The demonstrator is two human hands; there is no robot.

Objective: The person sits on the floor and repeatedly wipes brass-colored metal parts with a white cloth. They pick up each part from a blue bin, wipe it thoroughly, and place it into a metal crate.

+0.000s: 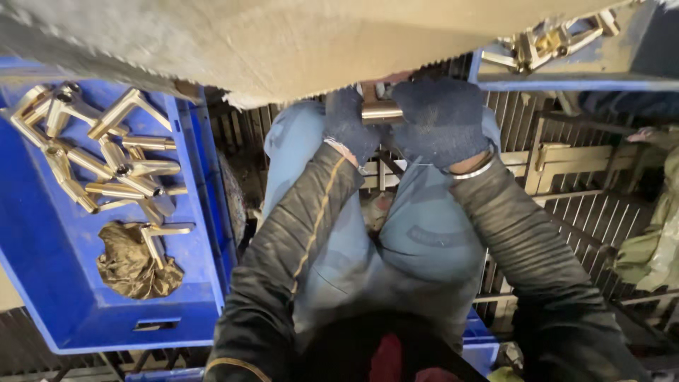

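Both my hands wear dark blue knit gloves and meet over my knees, just under the edge of a large beige wheel or pad. My left hand and my right hand grip the two ends of a short brass-coloured metal fitting. Only its shiny middle shows between the gloves. The fitting sits right at the lower edge of the beige surface; whether it touches it is hidden.
A blue plastic crate at my left holds several angled brass fittings and a crumpled dark rag. Another blue tray with brass parts is at the upper right. A metal grate floor lies below; green cloth at far right.
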